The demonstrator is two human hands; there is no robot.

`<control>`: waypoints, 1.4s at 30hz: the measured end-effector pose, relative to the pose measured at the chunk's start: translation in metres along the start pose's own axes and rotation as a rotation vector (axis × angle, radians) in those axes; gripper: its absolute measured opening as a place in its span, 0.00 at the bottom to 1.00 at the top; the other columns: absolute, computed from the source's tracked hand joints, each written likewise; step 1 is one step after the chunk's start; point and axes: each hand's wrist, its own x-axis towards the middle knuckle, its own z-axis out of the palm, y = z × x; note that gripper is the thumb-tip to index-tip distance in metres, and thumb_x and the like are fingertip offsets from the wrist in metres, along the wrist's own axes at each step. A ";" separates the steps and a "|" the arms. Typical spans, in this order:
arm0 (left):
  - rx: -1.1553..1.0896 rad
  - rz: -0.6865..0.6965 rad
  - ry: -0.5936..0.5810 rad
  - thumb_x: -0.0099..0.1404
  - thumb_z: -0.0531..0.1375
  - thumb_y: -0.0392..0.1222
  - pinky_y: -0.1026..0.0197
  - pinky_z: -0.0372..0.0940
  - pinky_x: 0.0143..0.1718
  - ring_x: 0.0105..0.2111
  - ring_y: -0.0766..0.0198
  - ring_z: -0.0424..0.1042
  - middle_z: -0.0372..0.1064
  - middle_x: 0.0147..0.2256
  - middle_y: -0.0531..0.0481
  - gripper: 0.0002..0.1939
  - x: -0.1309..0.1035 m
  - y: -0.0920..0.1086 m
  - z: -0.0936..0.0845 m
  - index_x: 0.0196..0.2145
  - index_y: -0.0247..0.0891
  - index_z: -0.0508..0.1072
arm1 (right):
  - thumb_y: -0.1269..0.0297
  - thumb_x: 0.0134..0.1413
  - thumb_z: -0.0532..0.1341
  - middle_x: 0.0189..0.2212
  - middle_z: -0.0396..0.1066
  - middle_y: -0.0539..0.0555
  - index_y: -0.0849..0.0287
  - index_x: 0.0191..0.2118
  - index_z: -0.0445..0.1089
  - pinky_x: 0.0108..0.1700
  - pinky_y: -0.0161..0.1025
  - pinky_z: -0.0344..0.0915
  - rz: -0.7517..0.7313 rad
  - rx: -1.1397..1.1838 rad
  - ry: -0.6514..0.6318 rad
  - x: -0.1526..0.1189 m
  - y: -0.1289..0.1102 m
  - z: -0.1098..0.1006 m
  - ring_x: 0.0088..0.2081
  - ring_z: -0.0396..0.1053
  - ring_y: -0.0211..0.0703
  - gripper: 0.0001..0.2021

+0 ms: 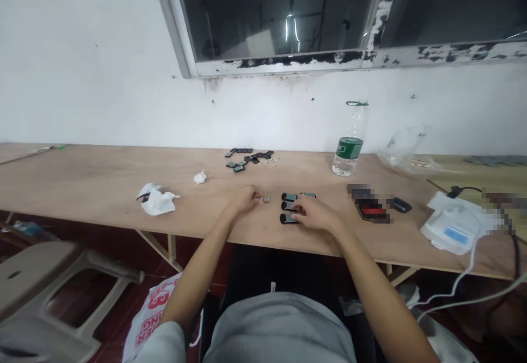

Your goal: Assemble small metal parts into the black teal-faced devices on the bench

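Flat black pieces (pixel 287 218) are found on the tabletop (pixel 102 179) directly in front of me: three in a short column, a fourth to the right of its far end, partly behind my right hand (pixel 317 213). Toward the wall, the tabletop carries a looser group of dark pieces (pixel 239 169). My right hand is bent over the near group, fingertips at the column; whether they grip a piece or merely rest there, I cannot tell. My left hand (pixel 246 198) has its fingers drawn together at a small pale piece (pixel 266 200); a firm hold is not confirmed. In my judgement, this handling calls for light fingertips on the edges, so that neighbours in the column are not nudged, and for the left hand to steady its piece without sliding it. Condition of the black pieces: oblong, black-ended, grey-green on the face, lying flat; finer markings are too small to read. Smallest items noted: white bits (pixel 269 162) scattered beside the far group.
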 end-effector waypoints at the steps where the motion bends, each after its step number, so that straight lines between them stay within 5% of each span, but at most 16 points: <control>1: 0.009 0.002 0.005 0.56 0.65 0.46 0.59 0.66 0.36 0.36 0.57 0.72 0.75 0.37 0.46 0.15 -0.001 0.001 -0.001 0.39 0.37 0.76 | 0.66 0.55 0.63 0.32 0.75 0.56 0.58 0.30 0.75 0.35 0.38 0.59 -0.005 -0.003 -0.008 0.001 0.002 0.003 0.33 0.69 0.46 0.05; 8: 0.036 0.007 0.028 0.56 0.66 0.43 0.60 0.66 0.35 0.34 0.58 0.73 0.75 0.35 0.47 0.10 -0.005 0.018 -0.015 0.35 0.36 0.76 | 0.62 0.53 0.66 0.35 0.73 0.56 0.59 0.31 0.71 0.35 0.37 0.59 0.032 0.025 -0.041 0.000 0.005 0.005 0.34 0.68 0.45 0.07; 14: -0.080 0.219 0.040 0.61 0.66 0.43 0.60 0.68 0.38 0.35 0.60 0.74 0.74 0.40 0.45 0.10 -0.014 0.050 -0.027 0.38 0.35 0.77 | 0.65 0.50 0.66 0.30 0.73 0.50 0.58 0.33 0.68 0.31 0.35 0.59 -0.020 0.232 -0.046 0.000 0.003 0.002 0.30 0.67 0.41 0.07; 20: -0.173 0.362 0.056 0.67 0.62 0.45 0.60 0.68 0.40 0.38 0.60 0.74 0.73 0.44 0.45 0.12 -0.028 0.084 -0.031 0.44 0.37 0.76 | 0.56 0.51 0.67 0.28 0.76 0.53 0.59 0.36 0.73 0.30 0.36 0.65 0.099 0.508 0.255 0.004 -0.001 -0.006 0.28 0.72 0.43 0.12; 26: -0.202 0.421 0.071 0.68 0.61 0.47 0.58 0.69 0.43 0.38 0.61 0.73 0.71 0.45 0.45 0.14 -0.039 0.109 -0.030 0.47 0.38 0.77 | 0.52 0.48 0.70 0.33 0.79 0.58 0.61 0.37 0.75 0.31 0.38 0.70 0.113 0.698 0.361 0.006 -0.002 -0.012 0.30 0.75 0.45 0.17; 36: -0.193 0.392 0.147 0.67 0.63 0.47 0.53 0.68 0.52 0.48 0.53 0.73 0.74 0.48 0.43 0.12 -0.038 0.112 -0.020 0.43 0.40 0.81 | 0.49 0.49 0.70 0.33 0.79 0.58 0.62 0.38 0.76 0.33 0.39 0.74 0.073 0.786 0.371 0.008 0.000 -0.010 0.31 0.76 0.46 0.19; 42: -0.556 0.239 0.126 0.56 0.70 0.46 0.51 0.72 0.48 0.45 0.51 0.76 0.78 0.45 0.42 0.12 -0.031 0.107 -0.007 0.36 0.36 0.81 | 0.52 0.50 0.69 0.34 0.79 0.58 0.61 0.38 0.75 0.34 0.38 0.72 0.084 0.773 0.336 0.005 -0.006 -0.013 0.32 0.76 0.45 0.17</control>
